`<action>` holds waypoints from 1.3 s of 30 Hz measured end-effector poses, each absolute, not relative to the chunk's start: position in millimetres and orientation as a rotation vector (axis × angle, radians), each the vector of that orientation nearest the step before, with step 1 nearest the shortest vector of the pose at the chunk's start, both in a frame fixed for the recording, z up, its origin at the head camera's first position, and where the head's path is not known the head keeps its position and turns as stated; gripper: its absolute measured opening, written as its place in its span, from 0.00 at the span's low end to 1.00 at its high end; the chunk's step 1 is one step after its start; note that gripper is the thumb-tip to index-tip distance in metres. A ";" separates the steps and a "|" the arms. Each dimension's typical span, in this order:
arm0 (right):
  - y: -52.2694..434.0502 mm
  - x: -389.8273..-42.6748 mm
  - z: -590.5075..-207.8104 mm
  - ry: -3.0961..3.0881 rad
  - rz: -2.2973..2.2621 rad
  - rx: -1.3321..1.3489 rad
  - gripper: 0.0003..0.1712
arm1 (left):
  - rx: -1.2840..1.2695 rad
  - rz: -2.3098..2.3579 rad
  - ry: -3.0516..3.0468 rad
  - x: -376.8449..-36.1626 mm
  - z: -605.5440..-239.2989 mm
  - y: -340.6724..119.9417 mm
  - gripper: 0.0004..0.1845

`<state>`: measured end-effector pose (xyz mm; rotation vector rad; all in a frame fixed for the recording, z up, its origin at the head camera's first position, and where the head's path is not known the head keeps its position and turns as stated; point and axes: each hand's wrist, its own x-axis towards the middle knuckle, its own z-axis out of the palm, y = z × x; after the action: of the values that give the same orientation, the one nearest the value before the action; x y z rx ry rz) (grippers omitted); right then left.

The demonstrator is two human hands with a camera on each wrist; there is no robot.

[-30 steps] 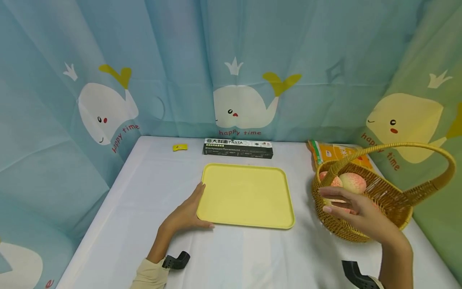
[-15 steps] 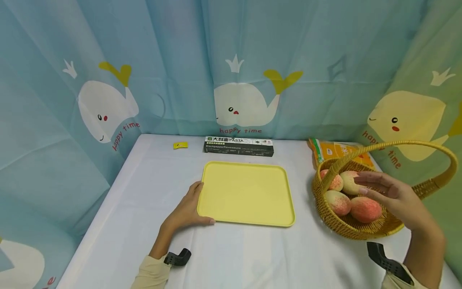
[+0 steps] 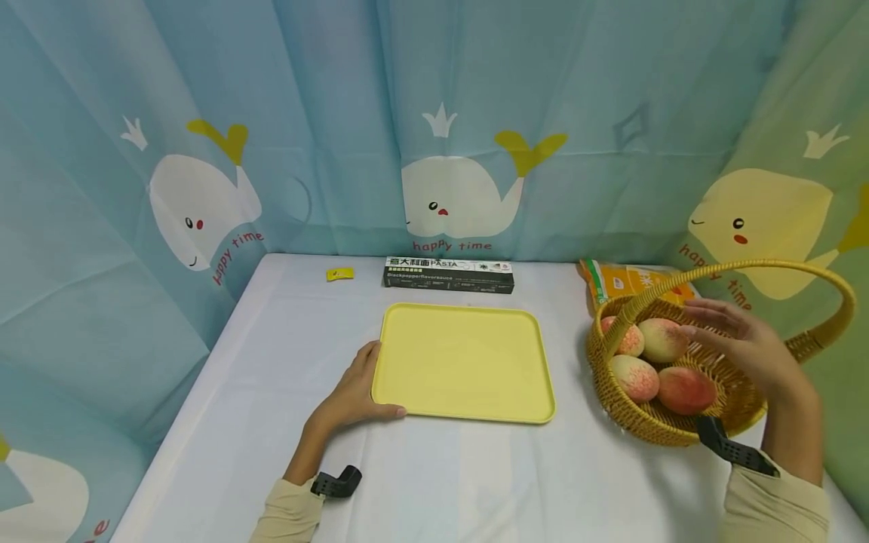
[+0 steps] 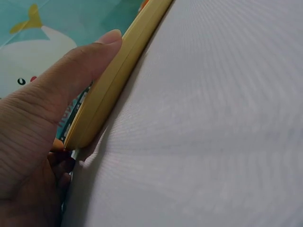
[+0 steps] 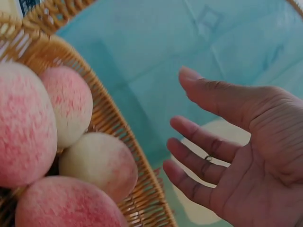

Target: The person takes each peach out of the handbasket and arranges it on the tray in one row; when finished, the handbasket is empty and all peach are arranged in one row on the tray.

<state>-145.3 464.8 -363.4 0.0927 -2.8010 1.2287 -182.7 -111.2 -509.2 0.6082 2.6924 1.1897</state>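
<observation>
At the near left corner of a yellow tray (image 3: 465, 362), my left hand (image 3: 356, 388) grips the rim. Its thumb (image 4: 102, 47) lies along the near side, and the other fingers go along the left side. Over the right part of a wicker basket (image 3: 634, 418) hangs my right hand (image 3: 753, 351), fingers loosely spread and holding nothing. Several pinkish peaches lie in the basket, among them a red one (image 3: 687, 391) and a pale one (image 5: 99, 165). In the right wrist view the hand is apart from the peaches.
A dark pasta box (image 3: 448, 276) lies behind the tray, with a small yellow packet (image 3: 340, 274) to its left. An orange bag (image 3: 627, 280) rests behind the basket. The basket's tall handle (image 3: 767, 265) arches up on the right. A whale-print curtain (image 3: 326, 136) encloses the table.
My right hand has moved right and a little away from me over the basket, uncovering the front peaches. My left hand keeps its place at the tray corner.
</observation>
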 end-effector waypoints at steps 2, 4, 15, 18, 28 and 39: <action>469.9 -150.8 -364.4 -2.819 1.238 0.112 0.24 | 0.609 1.200 2.692 -183.1 -508.4 -111.4 0.70; 474.9 -155.7 -366.5 -2.838 1.256 0.125 0.23 | 0.607 1.201 2.689 -183.5 -508.2 -111.7 0.71; 502.5 -174.7 -391.9 -2.921 1.346 0.198 0.24 | 0.592 1.185 2.703 -184.6 -510.5 -112.2 0.70; 504.0 -177.2 -395.2 -2.954 1.368 0.195 0.24 | 0.580 1.180 2.707 -184.1 -511.5 -112.5 0.70; 507.0 -182.5 -402.6 -3.036 1.579 0.145 0.30 | 0.574 1.176 2.694 -182.1 -512.0 -112.6 0.71; 511.7 -196.1 -414.5 -3.010 1.834 0.278 0.33 | 0.562 1.163 2.702 -182.4 -510.1 -112.0 0.71</action>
<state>-196.1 511.7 -414.5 0.2780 -3.0096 1.8335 -182.4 -112.0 -510.1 0.5618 2.7019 1.1631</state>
